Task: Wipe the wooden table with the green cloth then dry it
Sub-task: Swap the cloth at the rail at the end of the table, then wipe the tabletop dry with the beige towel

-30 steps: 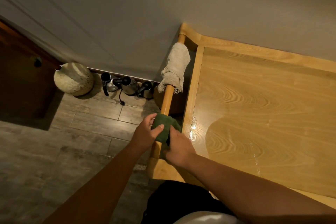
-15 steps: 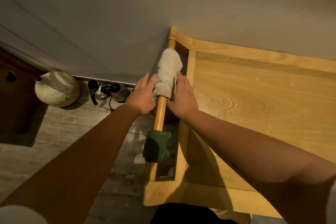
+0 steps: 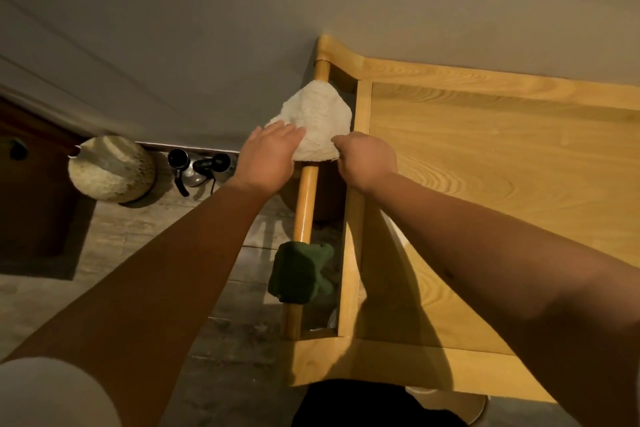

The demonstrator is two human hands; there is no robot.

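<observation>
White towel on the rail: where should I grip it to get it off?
Grip the white towel at its lower hanging edges, one on each side of the wooden rail, coming from below its bunched top. It drapes over the rail, so lifting both edges upward should free it.

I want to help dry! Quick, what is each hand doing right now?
Left hand: laid open and flat on the fluffy white towel on the wooden rail.
Right hand: closed, pinching the towel's lower edge.
</observation>
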